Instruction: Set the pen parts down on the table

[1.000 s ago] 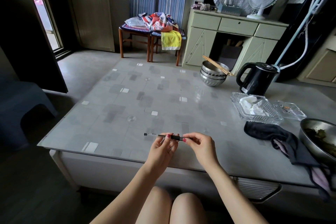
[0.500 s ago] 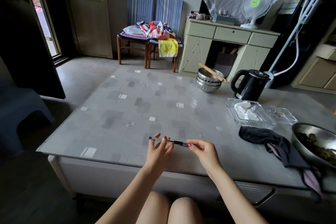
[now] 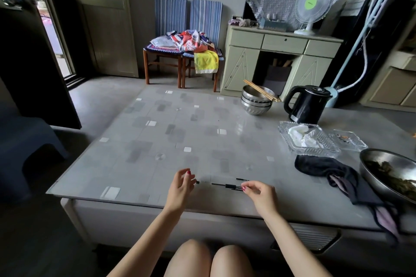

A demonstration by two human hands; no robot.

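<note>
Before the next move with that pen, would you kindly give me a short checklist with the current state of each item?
1. Right hand pinches the pen at its near end: ok.
2. Left hand has a firm hold on the small tip piece: cannot tell; fingers curl beside it.
3. Pen and tip piece joined: not ok; a gap shows between them.
4. Work is over the table, not past its edge: ok.
5. Dark cloth apart from the hands: ok.

Bare tabletop (image 3: 171,132) left of kettle (image 3: 307,103)
</note>
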